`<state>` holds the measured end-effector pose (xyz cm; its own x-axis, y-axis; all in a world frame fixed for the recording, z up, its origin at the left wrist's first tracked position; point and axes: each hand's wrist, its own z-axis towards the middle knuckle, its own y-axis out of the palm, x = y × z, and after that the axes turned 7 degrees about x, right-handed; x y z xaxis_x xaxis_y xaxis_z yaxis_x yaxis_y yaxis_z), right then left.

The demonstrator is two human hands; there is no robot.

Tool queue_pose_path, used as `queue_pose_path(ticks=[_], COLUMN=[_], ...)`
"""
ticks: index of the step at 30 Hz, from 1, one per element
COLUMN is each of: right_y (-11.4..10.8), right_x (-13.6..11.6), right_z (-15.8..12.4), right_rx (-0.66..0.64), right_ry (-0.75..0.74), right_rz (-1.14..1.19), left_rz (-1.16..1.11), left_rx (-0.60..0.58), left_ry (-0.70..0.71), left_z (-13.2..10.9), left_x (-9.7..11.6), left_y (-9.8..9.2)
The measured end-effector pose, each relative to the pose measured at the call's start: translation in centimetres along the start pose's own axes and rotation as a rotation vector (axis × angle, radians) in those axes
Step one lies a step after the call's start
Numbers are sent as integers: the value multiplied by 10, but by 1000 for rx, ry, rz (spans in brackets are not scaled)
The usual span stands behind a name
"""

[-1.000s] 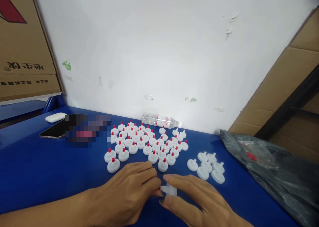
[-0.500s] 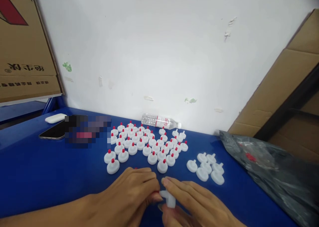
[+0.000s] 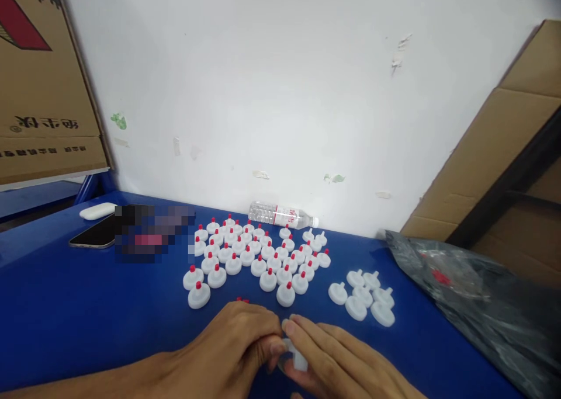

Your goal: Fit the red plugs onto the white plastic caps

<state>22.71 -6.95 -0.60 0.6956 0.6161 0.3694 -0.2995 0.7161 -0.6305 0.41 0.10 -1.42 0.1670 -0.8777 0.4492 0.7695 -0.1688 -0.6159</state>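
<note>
Between my two hands is a white plastic spouted cap [image 3: 300,361], partly covered by fingers, its narrow spout pointing left. My right hand [image 3: 346,361] is closed around its wide round base. My left hand [image 3: 241,343] is bent in a pinch at the spout's end; whatever sits between its fingertips is hidden. Beyond the hands stand many white spouted caps with red tips [image 3: 268,280], spread over the blue table [image 3: 144,305]. To the right lies a small group of white spouted caps without red tips [image 3: 362,295]. A few red tips [image 3: 242,299] peek out behind my left hand.
A clear plastic bottle [image 3: 284,215] lies by the white wall. On the left are a phone [image 3: 94,234] and a white rounded object [image 3: 97,211]. A dark plastic bag [image 3: 495,311] with a clear bag of red pieces [image 3: 442,277] covers the right side. Cardboard boxes flank the table.
My left fingertips have moved closer to my right hand, covering more of the spout. The held cap shows less than before. The view has tilted up slightly; the caps on the table stay put.
</note>
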Motion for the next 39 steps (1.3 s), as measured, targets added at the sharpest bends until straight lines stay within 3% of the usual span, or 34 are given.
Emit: queue_pose_path(ticks=[4, 8, 13, 17, 29, 39], right_y=[1, 3, 5, 6, -3, 2], right_x=[0, 0, 1, 3, 4, 4], right_z=[-1, 4, 12, 10, 8, 9], right_rx=[-1, 89, 138, 107, 47, 39], right_ry=[43, 115, 68, -10, 22, -14], right_rz=[31, 46, 79, 35, 33, 18], left_rz=[-19, 29, 266, 353, 378, 389], left_rx=[-44, -66, -60, -36, -73, -84], left_ry=[22, 92, 302, 385, 408, 411], left_z=[9, 15, 13, 13, 15, 15], left_x=[3, 0, -3, -3, -9, -9], left_y=[-4, -7, -10, -12, -13, -12])
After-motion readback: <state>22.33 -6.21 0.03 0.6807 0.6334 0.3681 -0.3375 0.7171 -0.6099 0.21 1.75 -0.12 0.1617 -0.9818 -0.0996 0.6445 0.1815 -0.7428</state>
